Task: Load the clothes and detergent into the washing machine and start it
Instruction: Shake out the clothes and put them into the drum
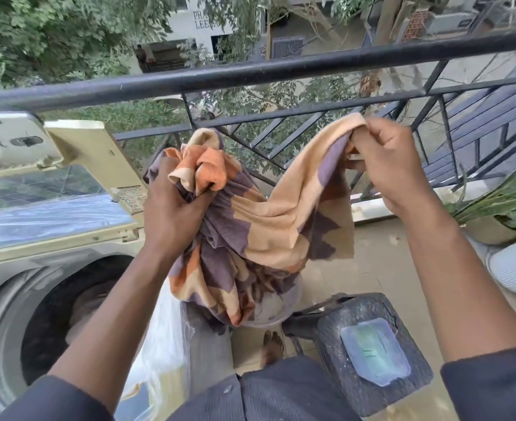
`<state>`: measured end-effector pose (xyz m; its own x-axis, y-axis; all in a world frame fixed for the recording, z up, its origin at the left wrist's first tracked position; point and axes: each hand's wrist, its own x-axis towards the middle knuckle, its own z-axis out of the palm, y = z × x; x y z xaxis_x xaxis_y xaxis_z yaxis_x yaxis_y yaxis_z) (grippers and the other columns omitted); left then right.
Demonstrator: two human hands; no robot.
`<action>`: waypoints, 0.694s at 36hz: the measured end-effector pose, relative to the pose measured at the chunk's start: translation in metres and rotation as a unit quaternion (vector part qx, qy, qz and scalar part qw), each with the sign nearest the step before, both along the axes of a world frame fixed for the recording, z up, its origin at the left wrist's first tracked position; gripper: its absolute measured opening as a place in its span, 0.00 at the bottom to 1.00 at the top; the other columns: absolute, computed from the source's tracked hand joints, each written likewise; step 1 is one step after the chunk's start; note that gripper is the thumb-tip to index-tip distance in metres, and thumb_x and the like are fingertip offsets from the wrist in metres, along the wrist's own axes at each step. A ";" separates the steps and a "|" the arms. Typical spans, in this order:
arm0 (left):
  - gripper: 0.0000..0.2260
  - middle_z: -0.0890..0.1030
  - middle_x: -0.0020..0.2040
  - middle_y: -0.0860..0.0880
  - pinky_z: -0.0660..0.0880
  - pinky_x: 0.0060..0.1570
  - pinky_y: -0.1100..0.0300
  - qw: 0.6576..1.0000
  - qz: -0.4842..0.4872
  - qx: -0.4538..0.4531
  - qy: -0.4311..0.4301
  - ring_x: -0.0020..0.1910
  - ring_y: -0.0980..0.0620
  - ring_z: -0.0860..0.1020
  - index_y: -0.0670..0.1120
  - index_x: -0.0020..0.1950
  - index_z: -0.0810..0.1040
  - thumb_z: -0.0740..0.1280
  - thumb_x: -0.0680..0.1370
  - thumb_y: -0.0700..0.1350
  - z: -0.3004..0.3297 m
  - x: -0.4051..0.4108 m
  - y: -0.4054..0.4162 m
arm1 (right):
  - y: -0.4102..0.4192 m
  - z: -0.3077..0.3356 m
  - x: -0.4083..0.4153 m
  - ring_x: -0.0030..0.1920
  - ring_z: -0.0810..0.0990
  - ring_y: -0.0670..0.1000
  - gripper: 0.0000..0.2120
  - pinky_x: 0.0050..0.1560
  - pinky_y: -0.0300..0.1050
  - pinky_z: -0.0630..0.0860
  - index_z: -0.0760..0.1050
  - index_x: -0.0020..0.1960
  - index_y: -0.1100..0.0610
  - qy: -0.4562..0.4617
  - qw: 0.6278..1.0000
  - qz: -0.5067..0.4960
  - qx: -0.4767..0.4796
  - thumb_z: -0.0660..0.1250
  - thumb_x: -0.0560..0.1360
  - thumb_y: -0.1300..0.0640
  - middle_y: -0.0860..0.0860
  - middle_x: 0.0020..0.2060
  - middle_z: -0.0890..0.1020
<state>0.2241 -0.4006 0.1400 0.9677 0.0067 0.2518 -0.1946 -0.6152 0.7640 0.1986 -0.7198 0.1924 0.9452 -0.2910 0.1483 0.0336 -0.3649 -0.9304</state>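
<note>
I hold a patterned cloth in orange, tan and purple between both hands, above a pale basin on the floor. My left hand grips a bunched part of it. My right hand pinches its upper edge and stretches it to the right. The top-loading washing machine stands at the lower left with its lid raised. Its dark drum is open, with some fabric dimly visible inside. No detergent can be made out.
A black balcony railing runs across just beyond the cloth. A dark stool with a small clear packet on top stands at the lower right. Potted plants and a white pot line the right side. A plastic bag hangs beside the machine.
</note>
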 end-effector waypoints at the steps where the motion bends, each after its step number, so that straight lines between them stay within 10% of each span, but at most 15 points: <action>1: 0.22 0.80 0.49 0.51 0.79 0.47 0.40 1.000 0.006 0.000 0.003 0.48 0.43 0.80 0.50 0.59 0.73 0.76 0.73 0.58 -0.001 -0.001 -0.001 | 0.007 0.008 -0.004 0.44 0.81 0.56 0.12 0.48 0.68 0.81 0.82 0.47 0.55 -0.003 0.999 0.015 0.038 0.62 0.83 0.54 0.57 0.42 0.83; 5: 0.19 0.80 0.51 0.53 0.78 0.50 0.43 1.000 0.022 -0.005 0.013 0.51 0.45 0.80 0.52 0.63 0.74 0.75 0.77 0.56 -0.002 -0.004 -0.003 | 0.035 0.025 -0.012 0.38 0.83 0.51 0.13 0.35 0.50 0.83 0.79 0.49 0.61 -0.004 0.994 0.069 0.089 0.59 0.86 0.60 0.53 0.38 0.83; 10: 0.16 0.78 0.54 0.72 0.75 0.56 0.66 0.997 -0.013 -0.073 0.019 0.54 0.72 0.77 0.54 0.65 0.77 0.72 0.80 0.54 0.000 -0.011 -0.008 | 0.069 0.016 -0.012 0.43 0.83 0.54 0.14 0.49 0.52 0.79 0.83 0.46 0.54 -0.020 0.985 0.158 0.061 0.61 0.85 0.61 0.53 0.41 0.85; 15: 0.21 0.81 0.64 0.48 0.77 0.66 0.36 0.982 -0.136 -0.108 0.080 0.65 0.43 0.80 0.49 0.71 0.76 0.72 0.80 0.53 -0.004 -0.014 -0.008 | 0.106 0.005 -0.008 0.51 0.84 0.49 0.11 0.56 0.51 0.81 0.85 0.53 0.54 -0.010 0.973 0.225 0.045 0.63 0.84 0.58 0.51 0.48 0.86; 20: 0.37 0.83 0.65 0.50 0.77 0.67 0.57 0.945 -0.247 -0.114 0.179 0.66 0.56 0.81 0.43 0.76 0.72 0.81 0.71 0.51 -0.005 -0.026 -0.013 | 0.127 -0.010 -0.003 0.51 0.79 0.52 0.13 0.56 0.59 0.75 0.83 0.49 0.53 -0.023 0.971 0.208 -0.119 0.62 0.81 0.49 0.49 0.45 0.80; 25: 0.30 0.84 0.59 0.43 0.79 0.65 0.43 0.973 -0.174 -0.114 0.098 0.62 0.48 0.83 0.41 0.66 0.79 0.82 0.69 0.53 -0.011 -0.030 -0.023 | 0.132 -0.007 -0.014 0.54 0.78 0.52 0.07 0.60 0.59 0.74 0.80 0.48 0.47 -0.003 0.958 0.255 -0.131 0.64 0.80 0.49 0.48 0.48 0.78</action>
<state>0.1941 -0.4237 0.1295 0.9508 -0.2956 0.0929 -0.1979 -0.3487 0.9161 0.1848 -0.5882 0.1849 0.9537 0.2557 0.1586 0.2741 -0.5212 -0.8082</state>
